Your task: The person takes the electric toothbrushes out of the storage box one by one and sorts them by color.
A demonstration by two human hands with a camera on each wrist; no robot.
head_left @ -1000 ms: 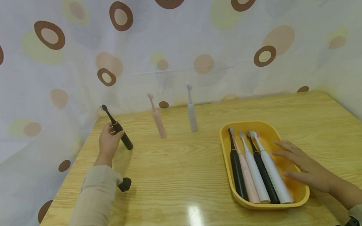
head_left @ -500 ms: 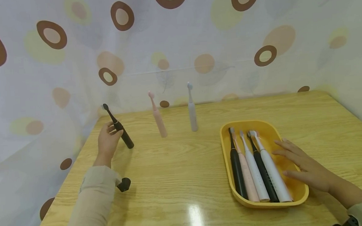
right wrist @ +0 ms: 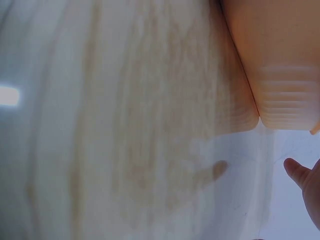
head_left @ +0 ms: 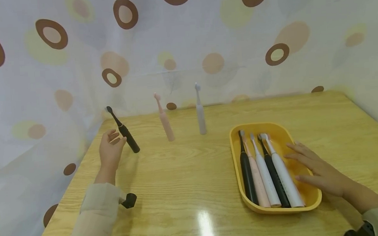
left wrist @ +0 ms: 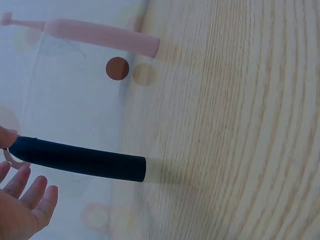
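Observation:
A black electric toothbrush (head_left: 129,139) stands upright on its base at the table's left. Beside it is my left hand (head_left: 110,151), its fingers loosely spread and apart from the handle. The left wrist view has the thumb (left wrist: 7,137) at the upper end of the black handle, perhaps still touching. To its right stand a pink toothbrush (head_left: 166,126) and a pale grey-white one (head_left: 201,120). My right hand (head_left: 321,172) lies with extended fingers over the right rim of a yellow tray (head_left: 236,172). Inside the tray several black, pink and white toothbrushes lie side by side.
The wooden table (head_left: 176,182) ends at the back against a patterned curtain (head_left: 185,37), which also hangs along the left side. In the right wrist view the tray's outer wall (right wrist: 285,60) is close by the right thumb.
My left hand has loosened its grip on the black toothbrush and drawn slightly back to the left. The toothbrush stays standing. My right hand keeps its place at the tray.

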